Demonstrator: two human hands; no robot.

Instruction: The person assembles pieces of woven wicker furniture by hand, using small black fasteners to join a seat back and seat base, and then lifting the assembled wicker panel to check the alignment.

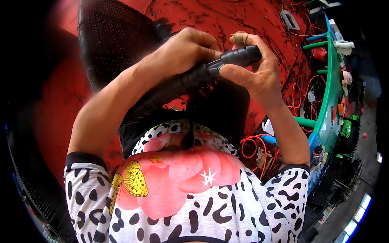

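Note:
A long black plastic rod (238,56), built of ring-like segments, slants across in front of my body. Its upper right end rests in my right hand (265,75), the thumb lying along the near side and the fingers curled round the far side. A tan wrap circles one finger of that hand. My left hand (186,50) is closed beside the rod's middle, thumb and fingertips pinched together against it near a notch. Whether a small piece sits in that pinch is hidden. The rod's lower left part runs beneath my left forearm.
A black mesh crate (111,44) stands on the left. Many small black pieces litter the red floor (247,18). To the right are a green-framed bench (326,111) with tools and parts, orange cables (252,139) and a white frame-shaped piece (289,20).

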